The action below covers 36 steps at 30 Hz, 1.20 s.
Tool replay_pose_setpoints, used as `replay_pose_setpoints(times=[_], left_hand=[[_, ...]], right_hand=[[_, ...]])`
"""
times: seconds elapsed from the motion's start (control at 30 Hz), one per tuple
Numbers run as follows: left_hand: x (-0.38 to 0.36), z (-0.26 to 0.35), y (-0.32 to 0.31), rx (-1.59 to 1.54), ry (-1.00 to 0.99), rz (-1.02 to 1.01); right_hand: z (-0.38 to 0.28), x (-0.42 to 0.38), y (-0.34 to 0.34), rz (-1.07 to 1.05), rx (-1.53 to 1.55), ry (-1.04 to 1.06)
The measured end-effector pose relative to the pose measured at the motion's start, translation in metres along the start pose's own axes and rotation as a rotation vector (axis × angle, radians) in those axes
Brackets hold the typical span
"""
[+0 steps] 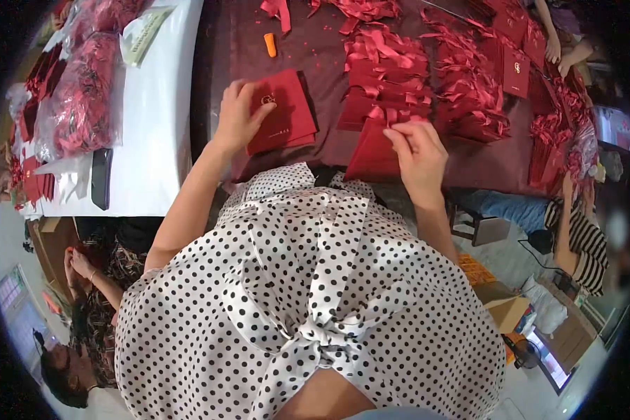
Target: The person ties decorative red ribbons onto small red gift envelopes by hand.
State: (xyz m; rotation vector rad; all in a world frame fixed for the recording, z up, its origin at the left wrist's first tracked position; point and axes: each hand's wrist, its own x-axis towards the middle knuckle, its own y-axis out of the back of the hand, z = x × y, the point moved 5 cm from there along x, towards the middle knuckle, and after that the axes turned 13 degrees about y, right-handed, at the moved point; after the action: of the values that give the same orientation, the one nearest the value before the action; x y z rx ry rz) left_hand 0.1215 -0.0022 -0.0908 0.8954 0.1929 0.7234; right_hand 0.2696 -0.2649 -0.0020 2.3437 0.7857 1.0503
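My left hand [241,115] rests on the left edge of a dark red folder [287,112] with gold lettering, its thumb and fingers apart over the surface. A second folder edge shows beneath it. My right hand [418,150] has thumb and forefinger pinched together at the ribbon end of another red folder [372,155], which lies near the table's front edge. Just behind that hand, overlapping rows of red folders with ribbon bows [385,66] spread away over the dark red cloth [322,59].
An orange tool [270,45] lies behind the left folder. A white table [157,105] on the left bears plastic bags of red ribbons [87,91] and a black phone [101,179]. Other people's hands [563,52] are at the far right; a person [84,350] sits lower left.
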Motion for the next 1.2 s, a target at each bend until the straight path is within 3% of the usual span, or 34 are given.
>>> replay_pose_setpoints(times=[0.17, 0.27, 0.4, 0.47, 0.53, 0.6, 0.63, 0.7, 0.73, 0.8, 0.83, 0.9, 1.03, 1.1, 1.17, 1.2], left_hand=[[0.025, -0.014, -0.03, 0.346, 0.152, -0.169], [0.008, -0.008, -0.028, 0.26, 0.011, -0.239], [0.045, -0.003, -0.001, 0.218, 0.041, -0.026], [0.083, -0.009, 0.005, 0.028, 0.212, -0.028], [0.104, -0.006, 0.01, 0.101, 0.227, 0.11], [0.116, -0.012, 0.006, 0.14, 0.309, 0.181], [0.128, -0.026, -0.001, 0.13, 0.297, 0.188], [0.143, -0.057, -0.01, 0.094, 0.06, 0.313], [0.148, -0.063, 0.0, 0.098, 0.167, 0.28], [0.148, -0.071, 0.026, 0.095, 0.122, 0.355], [0.143, -0.06, 0.041, 0.18, 0.172, 0.433], [0.132, -0.031, 0.062, 0.371, -0.037, 0.674], [0.121, 0.02, 0.032, 0.378, -0.25, 0.476], [0.122, 0.032, 0.018, 0.474, -0.134, 0.354], [0.133, 0.019, 0.0, 0.578, -0.139, 0.396], [0.138, 0.011, -0.005, 0.617, -0.143, 0.385]], right_hand=[[0.02, -0.016, -0.024, 0.043, 0.013, 0.076], [0.013, -0.022, -0.028, 0.025, 0.246, -0.002], [0.012, -0.057, -0.014, 0.15, 0.01, 0.24], [0.037, -0.089, -0.016, 0.242, 0.144, 0.145], [0.059, -0.113, -0.025, 0.249, 0.298, -0.252], [0.059, -0.111, -0.03, 0.265, 0.235, -0.278], [0.047, -0.098, -0.031, 0.289, 0.263, -0.291], [0.049, -0.084, -0.032, 0.292, 0.122, -0.286], [0.052, -0.079, -0.035, 0.328, 0.092, -0.311], [0.057, -0.07, -0.044, 0.345, 0.141, -0.309], [0.058, -0.065, -0.047, 0.36, 0.187, -0.296], [0.056, -0.057, -0.051, 0.341, 0.189, -0.33], [0.059, -0.059, -0.049, 0.339, 0.223, -0.316], [0.053, -0.065, -0.045, 0.338, 0.236, -0.33], [0.043, -0.07, -0.037, 0.314, 0.274, -0.36], [0.035, -0.071, -0.031, 0.252, 0.157, -0.248]])
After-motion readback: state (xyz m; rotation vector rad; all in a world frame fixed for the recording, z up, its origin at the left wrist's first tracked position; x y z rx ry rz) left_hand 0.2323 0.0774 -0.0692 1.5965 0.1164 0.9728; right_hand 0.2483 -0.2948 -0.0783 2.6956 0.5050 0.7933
